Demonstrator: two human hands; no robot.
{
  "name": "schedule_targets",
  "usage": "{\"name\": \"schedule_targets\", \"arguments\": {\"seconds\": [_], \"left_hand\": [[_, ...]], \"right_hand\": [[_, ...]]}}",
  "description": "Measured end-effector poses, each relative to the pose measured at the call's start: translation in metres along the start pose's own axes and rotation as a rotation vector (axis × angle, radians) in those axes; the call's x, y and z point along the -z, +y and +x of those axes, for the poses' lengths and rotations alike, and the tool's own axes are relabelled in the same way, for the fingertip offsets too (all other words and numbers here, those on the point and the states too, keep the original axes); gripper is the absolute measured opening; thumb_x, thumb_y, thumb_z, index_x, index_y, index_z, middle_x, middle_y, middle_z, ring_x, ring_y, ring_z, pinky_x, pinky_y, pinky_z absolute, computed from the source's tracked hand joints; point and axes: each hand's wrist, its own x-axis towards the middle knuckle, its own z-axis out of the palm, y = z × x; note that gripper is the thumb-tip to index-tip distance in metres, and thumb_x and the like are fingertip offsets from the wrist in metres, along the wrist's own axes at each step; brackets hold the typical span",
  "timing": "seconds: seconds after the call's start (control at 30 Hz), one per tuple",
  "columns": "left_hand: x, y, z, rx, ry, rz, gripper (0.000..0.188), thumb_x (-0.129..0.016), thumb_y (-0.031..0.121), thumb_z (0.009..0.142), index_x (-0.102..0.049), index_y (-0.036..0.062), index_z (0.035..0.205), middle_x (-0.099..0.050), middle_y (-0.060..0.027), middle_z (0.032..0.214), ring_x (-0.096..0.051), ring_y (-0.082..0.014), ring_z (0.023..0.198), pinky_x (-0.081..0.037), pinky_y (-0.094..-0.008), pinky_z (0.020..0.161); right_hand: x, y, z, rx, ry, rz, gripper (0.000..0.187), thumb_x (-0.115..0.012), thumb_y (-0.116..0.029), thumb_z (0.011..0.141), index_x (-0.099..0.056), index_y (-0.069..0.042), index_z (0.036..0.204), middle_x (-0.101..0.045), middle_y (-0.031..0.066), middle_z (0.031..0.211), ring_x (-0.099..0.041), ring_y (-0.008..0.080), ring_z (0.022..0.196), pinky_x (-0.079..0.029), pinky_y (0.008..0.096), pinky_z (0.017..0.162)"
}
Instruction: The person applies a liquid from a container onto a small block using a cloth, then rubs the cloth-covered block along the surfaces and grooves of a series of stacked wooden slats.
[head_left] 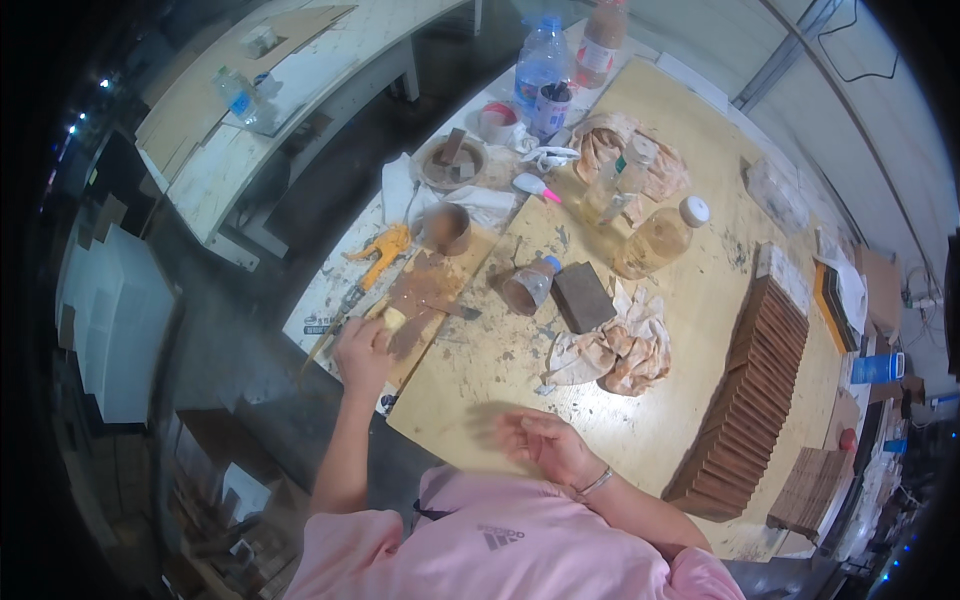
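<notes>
My left hand [364,352] is over the near left corner of the work table, its fingers closed on a small pale yellow piece [394,319]. Beneath and beyond it lies a board smeared with brown paste [425,285], with a flat dark blade [458,311] on it. A brown-stained cup [447,228] stands at the board's far end, and an orange-handled tool [382,252] lies left of it. My right hand [545,445] hovers at the table's near edge, fingers loosely bent and slightly blurred, with nothing visible in it.
Mid-table are a tipped clear cup [527,288], a dark brown block [584,297] and a crumpled stained cloth [625,345]. Bottles of yellowish liquid [662,240] stand farther back. A long row of brown strips [745,400] lies on the right. Another table [190,190] is at far left.
</notes>
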Motion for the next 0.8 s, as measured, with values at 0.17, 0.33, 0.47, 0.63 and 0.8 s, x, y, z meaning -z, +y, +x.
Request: {"name": "schedule_targets", "arguments": {"seconds": [0.17,0.33,0.47,0.63,0.8], "left_hand": [[0.001,-0.002,-0.002,0.047,0.007,-0.070,0.016,-0.076,0.000,0.075,-0.074,0.0061,0.090,-0.064,-0.0104,0.085,-0.064,-0.0327,0.081,-0.051,-0.0428,0.072],[-0.001,-0.006,-0.004,-0.007,-0.048,0.029,0.012,-0.077,0.006,0.077,-0.074,0.0069,0.089,-0.066,-0.0097,0.086,-0.065,-0.0316,0.081,-0.051,-0.0425,0.072],[0.005,-0.004,-0.001,0.201,0.013,-0.071,0.019,-0.079,0.013,0.080,-0.074,0.0083,0.098,-0.067,-0.0093,0.093,-0.067,-0.0309,0.091,-0.053,-0.0431,0.078],[0.006,0.006,-0.010,0.015,-0.153,0.131,0.043,-0.080,0.016,0.080,-0.068,0.0137,0.121,-0.068,-0.0085,0.109,-0.063,-0.0325,0.108,-0.052,-0.0454,0.090],[0.009,-0.001,-0.015,-0.013,-0.095,0.130,0.040,-0.079,0.012,0.079,-0.066,0.0137,0.117,-0.066,-0.0092,0.108,-0.062,-0.0334,0.105,-0.052,-0.0471,0.087]], "right_hand": [[-0.001,0.004,0.000,0.028,-0.050,0.002,0.044,-0.058,-0.023,0.100,-0.058,0.006,0.133,-0.067,0.0182,0.124,-0.065,0.0273,0.108,-0.053,0.0394,0.090],[-0.008,0.014,-0.006,0.037,-0.011,-0.007,0.042,-0.058,-0.023,0.099,-0.060,0.003,0.132,-0.068,0.0182,0.123,-0.065,0.0277,0.106,-0.053,0.0399,0.090],[-0.012,0.020,-0.018,0.064,0.029,-0.059,0.040,-0.057,-0.023,0.099,-0.061,0.002,0.130,-0.068,0.0176,0.121,-0.066,0.0277,0.103,-0.053,0.0401,0.090],[-0.021,0.022,-0.041,0.158,-0.001,-0.020,0.038,-0.057,-0.024,0.100,-0.063,0.002,0.127,-0.069,0.0165,0.117,-0.067,0.0267,0.099,-0.054,0.0395,0.089],[-0.016,0.021,-0.082,0.211,0.171,-0.026,0.037,-0.057,-0.024,0.100,-0.064,0.001,0.126,-0.069,0.0134,0.110,-0.066,0.0234,0.094,-0.054,0.0384,0.086]]}}
